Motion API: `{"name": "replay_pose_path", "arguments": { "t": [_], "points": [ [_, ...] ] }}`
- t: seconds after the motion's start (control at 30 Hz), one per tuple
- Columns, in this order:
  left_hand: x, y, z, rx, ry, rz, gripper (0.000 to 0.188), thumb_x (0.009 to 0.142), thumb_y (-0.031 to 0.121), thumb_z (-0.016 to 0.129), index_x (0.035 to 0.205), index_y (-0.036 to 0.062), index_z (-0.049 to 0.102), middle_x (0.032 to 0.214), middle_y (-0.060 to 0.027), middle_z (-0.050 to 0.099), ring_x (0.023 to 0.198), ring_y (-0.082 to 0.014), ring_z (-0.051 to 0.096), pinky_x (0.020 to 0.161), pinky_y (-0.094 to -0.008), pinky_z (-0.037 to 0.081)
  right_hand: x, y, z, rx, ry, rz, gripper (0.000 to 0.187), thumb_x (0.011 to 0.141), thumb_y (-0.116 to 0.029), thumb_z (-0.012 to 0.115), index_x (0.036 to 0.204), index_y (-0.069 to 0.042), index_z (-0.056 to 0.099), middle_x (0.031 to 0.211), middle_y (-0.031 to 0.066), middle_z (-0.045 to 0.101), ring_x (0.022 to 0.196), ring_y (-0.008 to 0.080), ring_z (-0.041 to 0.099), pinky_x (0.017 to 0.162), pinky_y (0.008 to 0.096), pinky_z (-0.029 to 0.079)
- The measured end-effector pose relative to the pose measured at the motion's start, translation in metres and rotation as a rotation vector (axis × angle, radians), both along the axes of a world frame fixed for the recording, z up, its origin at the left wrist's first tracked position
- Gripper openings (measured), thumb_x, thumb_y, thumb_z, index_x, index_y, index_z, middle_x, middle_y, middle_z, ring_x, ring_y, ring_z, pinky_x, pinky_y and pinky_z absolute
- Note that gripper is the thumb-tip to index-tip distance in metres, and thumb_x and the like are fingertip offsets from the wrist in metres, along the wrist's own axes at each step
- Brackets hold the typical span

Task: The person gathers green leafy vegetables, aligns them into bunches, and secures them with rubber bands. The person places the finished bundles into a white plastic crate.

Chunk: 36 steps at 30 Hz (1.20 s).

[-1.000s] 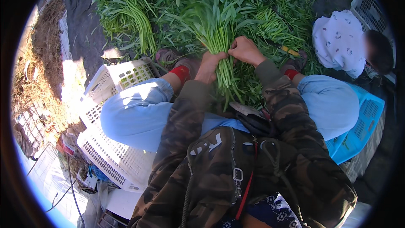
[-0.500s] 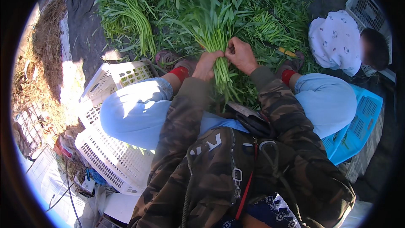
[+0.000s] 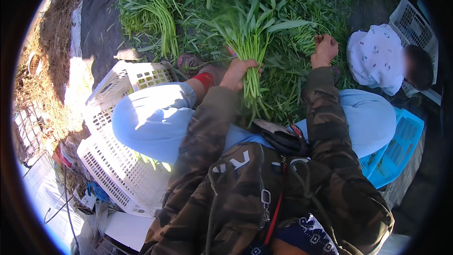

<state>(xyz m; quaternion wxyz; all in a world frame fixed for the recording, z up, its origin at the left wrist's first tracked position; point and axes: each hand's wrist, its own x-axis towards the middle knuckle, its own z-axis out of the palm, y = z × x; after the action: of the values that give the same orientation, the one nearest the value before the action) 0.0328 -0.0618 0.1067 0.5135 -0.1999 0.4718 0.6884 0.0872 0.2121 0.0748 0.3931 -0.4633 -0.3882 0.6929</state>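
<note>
My left hand (image 3: 240,73) is closed around the stems of a bunch of leafy greens (image 3: 255,47), with long thin leaves and pale green stalks. The leaves fan out away from me and the cut ends hang toward my lap. Off to the right, clear of the bunch, my right hand (image 3: 324,51) is raised over the loose greens with its fingers curled in; what they hold, if anything, is hidden. Something small, red and blue (image 3: 231,51), shows beside my left hand, too little of it to name. Another heap of greens (image 3: 163,23) lies at the far left, its stalks side by side.
Loose greens (image 3: 302,0) cover the dark ground sheet (image 3: 101,28). White perforated crates (image 3: 125,179) stand by my left knee, a blue crate (image 3: 396,146) by my right. A person in a white printed shirt (image 3: 375,59) is at the right, beside a grey crate (image 3: 413,21).
My right hand has left the bunch and moved right, over the loose greens. My left hand keeps its hold on the stems. The view has shifted slightly.
</note>
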Motion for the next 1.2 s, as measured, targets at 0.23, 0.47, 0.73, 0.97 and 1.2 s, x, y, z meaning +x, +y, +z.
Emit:
{"name": "replay_pose_path", "arguments": {
  "t": [0.23,0.47,0.73,0.97,1.2],
  "points": [
    [0.008,0.006,-0.01,-0.052,0.208,-0.012,0.028,0.08,-0.001,0.058,0.107,-0.0036,0.057,0.089,-0.0127,0.064,0.067,-0.0204,0.063,0.057,-0.0313,0.053,0.016,-0.062,0.001,-0.217,-0.325,0.533,0.025,0.094,-0.028,0.06,0.086,-0.004,0.056,0.077,0.0026,0.058,0.063,0.0107,0.052,0.057,0.0294,0.048],
    [0.013,0.015,-0.018,-0.071,0.369,0.08,0.033,0.081,-0.003,0.057,0.114,0.0002,0.055,0.099,-0.0091,0.062,0.079,-0.0163,0.062,0.063,-0.03,0.051,-0.025,-0.14,0.035,0.758,-0.541,1.253,0.026,0.079,-0.022,0.07,0.09,0.0,0.063,0.078,0.0147,0.065,0.071,0.0301,0.063,0.064,0.0395,0.048],
    [0.014,0.019,-0.029,-0.156,0.431,0.087,0.044,0.076,-0.006,0.061,0.119,0.0009,0.053,0.108,-0.0085,0.062,0.095,-0.0176,0.06,0.073,-0.0309,0.05,-0.034,-0.141,0.035,0.748,-0.562,1.328,0.021,0.079,-0.02,0.066,0.086,-0.001,0.06,0.084,0.017,0.063,0.081,0.0353,0.062,0.07,0.0447,0.047],
    [0.011,0.019,-0.023,-0.092,0.312,0.084,0.029,0.079,-0.002,0.06,0.107,-0.0002,0.055,0.087,-0.0087,0.063,0.069,-0.0178,0.061,0.055,-0.0311,0.049,-0.032,-0.127,0.01,0.98,-0.659,1.117,0.021,0.085,-0.018,0.061,0.092,0.001,0.055,0.084,0.0201,0.062,0.08,0.0366,0.062,0.068,0.0475,0.047],
    [0.009,0.016,-0.009,-0.15,0.272,0.042,0.029,0.075,-0.006,0.059,0.104,-0.0019,0.056,0.082,-0.0104,0.063,0.061,-0.021,0.061,0.053,-0.0321,0.051,-0.017,-0.058,0.021,-0.017,-0.262,0.578,0.03,0.093,-0.028,0.058,0.093,0.002,0.058,0.072,0.0036,0.057,0.061,0.0151,0.054,0.057,0.0318,0.048]
  ]
}}
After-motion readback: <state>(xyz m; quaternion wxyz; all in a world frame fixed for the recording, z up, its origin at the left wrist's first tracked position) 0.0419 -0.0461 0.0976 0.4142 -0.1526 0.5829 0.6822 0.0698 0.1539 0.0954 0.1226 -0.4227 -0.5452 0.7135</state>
